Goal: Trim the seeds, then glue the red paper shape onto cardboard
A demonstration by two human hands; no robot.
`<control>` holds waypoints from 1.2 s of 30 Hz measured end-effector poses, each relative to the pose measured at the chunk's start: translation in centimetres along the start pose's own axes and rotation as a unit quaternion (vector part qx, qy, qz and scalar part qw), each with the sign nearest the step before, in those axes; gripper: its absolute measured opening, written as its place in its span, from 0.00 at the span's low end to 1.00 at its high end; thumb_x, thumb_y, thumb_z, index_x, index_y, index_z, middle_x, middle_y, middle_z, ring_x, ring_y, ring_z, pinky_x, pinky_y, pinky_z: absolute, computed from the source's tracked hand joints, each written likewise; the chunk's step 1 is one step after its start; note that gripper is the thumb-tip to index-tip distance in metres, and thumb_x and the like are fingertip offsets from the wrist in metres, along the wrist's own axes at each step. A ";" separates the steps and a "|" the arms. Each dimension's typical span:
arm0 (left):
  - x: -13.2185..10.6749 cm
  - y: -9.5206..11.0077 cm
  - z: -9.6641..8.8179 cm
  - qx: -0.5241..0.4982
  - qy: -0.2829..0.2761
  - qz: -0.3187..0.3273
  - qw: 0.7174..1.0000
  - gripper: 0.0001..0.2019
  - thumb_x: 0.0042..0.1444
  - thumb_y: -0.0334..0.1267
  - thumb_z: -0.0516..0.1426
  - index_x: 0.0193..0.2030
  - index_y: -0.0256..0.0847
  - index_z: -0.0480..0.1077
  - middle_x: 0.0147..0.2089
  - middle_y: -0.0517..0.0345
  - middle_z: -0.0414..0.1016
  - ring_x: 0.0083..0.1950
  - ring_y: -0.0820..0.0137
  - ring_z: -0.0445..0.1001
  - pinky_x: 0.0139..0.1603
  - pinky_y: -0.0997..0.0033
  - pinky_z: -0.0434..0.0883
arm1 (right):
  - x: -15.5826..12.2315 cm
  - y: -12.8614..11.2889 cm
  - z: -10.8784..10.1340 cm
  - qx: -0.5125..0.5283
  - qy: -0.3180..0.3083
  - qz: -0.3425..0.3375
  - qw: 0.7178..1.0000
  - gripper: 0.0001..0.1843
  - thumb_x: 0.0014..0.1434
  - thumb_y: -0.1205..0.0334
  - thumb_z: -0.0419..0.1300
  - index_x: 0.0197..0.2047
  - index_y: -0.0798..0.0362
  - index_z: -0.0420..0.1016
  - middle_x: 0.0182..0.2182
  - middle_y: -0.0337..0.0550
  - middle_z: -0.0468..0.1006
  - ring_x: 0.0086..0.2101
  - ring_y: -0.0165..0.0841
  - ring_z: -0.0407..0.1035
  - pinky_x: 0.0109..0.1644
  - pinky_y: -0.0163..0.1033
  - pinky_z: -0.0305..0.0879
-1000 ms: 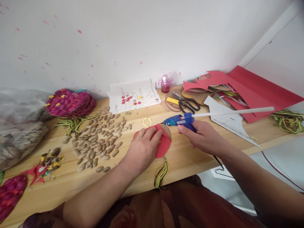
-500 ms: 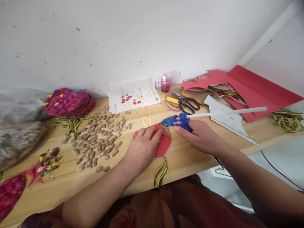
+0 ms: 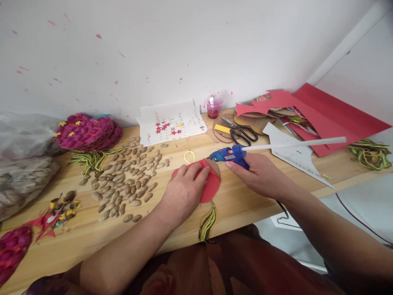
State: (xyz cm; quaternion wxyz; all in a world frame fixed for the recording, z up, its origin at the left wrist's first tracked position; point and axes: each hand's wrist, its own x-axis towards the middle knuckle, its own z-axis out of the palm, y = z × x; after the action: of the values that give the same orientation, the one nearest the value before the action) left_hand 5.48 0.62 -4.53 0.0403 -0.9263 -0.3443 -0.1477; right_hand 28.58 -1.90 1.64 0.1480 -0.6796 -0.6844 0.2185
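My left hand (image 3: 183, 191) lies flat, fingers stretched out, pressing a red paper disc (image 3: 211, 187) onto the wooden table (image 3: 239, 200). A brown cardboard round (image 3: 215, 167) shows under the disc's upper right edge. A yellow cord loop (image 3: 189, 156) sticks out at the disc's top and a yellow-green tassel (image 3: 208, 223) hangs off the table edge below it. My right hand (image 3: 260, 174) grips a blue glue gun (image 3: 229, 154) with a long white glue stick (image 3: 294, 143) in its back. The nozzle points left at the disc's upper right edge.
Several peanut shells (image 3: 127, 182) lie scattered left of the disc. Magenta shell discs (image 3: 87, 132) are stacked at the back left beside plastic bags (image 3: 21, 164). Black scissors (image 3: 241, 132), a pink cup (image 3: 214, 106), star-covered white paper (image 3: 170, 123) and red paper sheets (image 3: 325, 116) lie behind.
The glue gun has shifted slightly left, toward the disc's upper right edge, then held there. My left hand stays pressed on the disc.
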 end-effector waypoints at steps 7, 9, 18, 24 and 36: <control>0.0 0.0 0.0 0.003 -0.001 0.000 1.000 0.18 0.65 0.34 0.54 0.61 0.38 0.69 0.56 0.45 0.73 0.47 0.58 0.69 0.49 0.57 0.75 | -0.2 -0.1 -0.2 0.002 0.000 0.001 1.000 0.22 0.65 0.42 0.49 0.28 0.50 0.62 0.26 0.40 0.72 0.28 0.33 0.62 0.33 0.39 0.54; 0.0 0.0 0.0 0.003 -0.004 -0.002 1.000 0.18 0.65 0.34 0.54 0.61 0.38 0.69 0.56 0.45 0.73 0.47 0.58 0.69 0.49 0.57 0.75 | -0.2 0.0 -0.2 -0.002 0.002 0.003 1.000 0.23 0.65 0.42 0.49 0.27 0.50 0.61 0.25 0.40 0.72 0.27 0.32 0.62 0.33 0.39 0.53; 0.0 0.0 0.1 0.006 0.001 -0.003 1.000 0.19 0.65 0.34 0.54 0.61 0.38 0.68 0.56 0.46 0.73 0.47 0.58 0.69 0.49 0.57 0.74 | -0.7 0.5 -0.1 -0.015 0.009 0.013 1.000 0.24 0.65 0.41 0.48 0.28 0.50 0.66 0.26 0.42 0.74 0.28 0.34 0.64 0.33 0.40 0.53; -0.1 0.0 0.3 0.008 0.006 0.000 1.000 0.19 0.64 0.34 0.56 0.62 0.38 0.68 0.56 0.45 0.73 0.48 0.58 0.69 0.50 0.56 0.74 | -1.1 0.6 -0.3 -0.011 0.009 0.022 1.000 0.24 0.65 0.41 0.48 0.30 0.51 0.69 0.26 0.43 0.75 0.29 0.35 0.65 0.34 0.40 0.54; 0.0 0.1 -0.1 0.007 0.007 0.001 1.000 0.18 0.64 0.33 0.55 0.61 0.38 0.69 0.55 0.44 0.74 0.47 0.59 0.70 0.51 0.56 0.74 | -2.3 0.6 -0.7 -0.013 0.008 0.025 1.000 0.24 0.65 0.41 0.48 0.27 0.50 0.66 0.23 0.40 0.71 0.26 0.33 0.62 0.31 0.40 0.54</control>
State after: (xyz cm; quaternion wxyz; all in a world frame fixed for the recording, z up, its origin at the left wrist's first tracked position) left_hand 5.52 0.55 -4.42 0.0490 -0.9255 -0.3438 -0.1514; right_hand 29.56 -4.14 2.19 0.1394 -0.7000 -0.6689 0.2076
